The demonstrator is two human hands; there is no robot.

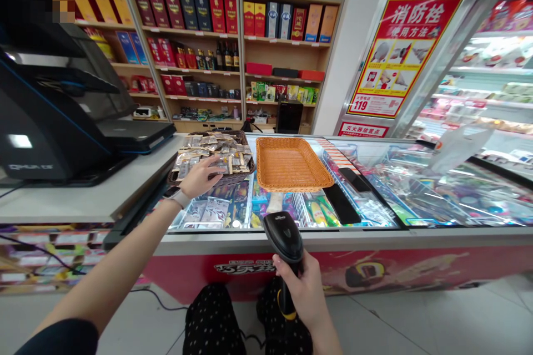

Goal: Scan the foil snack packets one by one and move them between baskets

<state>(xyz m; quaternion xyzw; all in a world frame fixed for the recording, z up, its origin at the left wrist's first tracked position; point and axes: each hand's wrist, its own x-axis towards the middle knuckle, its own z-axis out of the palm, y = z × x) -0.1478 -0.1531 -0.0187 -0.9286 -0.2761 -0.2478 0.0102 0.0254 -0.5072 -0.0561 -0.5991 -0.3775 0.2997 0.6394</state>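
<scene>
My right hand (308, 288) is wrapped round the grip of a black barcode scanner (285, 236), held upright in front of the freezer's edge. My left hand (202, 175) reaches over a dark brown wicker basket (171, 178), its fingers stretched out on the small packets (200, 150) heaped inside. Those packets are clear and silver with tan edges. Nothing shows in the left fingers, though their tips partly blend with the packets. To the right of that basket stands an orange-brown wicker basket (291, 161), with only its woven bottom showing inside.
Both baskets rest on the glass top of a chest freezer (250, 239). Two black phone-like slabs (341, 203) lie right of the orange-brown basket. A checkout machine with a scale (137, 133) stands on the left counter. A dark cable (158, 299) runs along the floor.
</scene>
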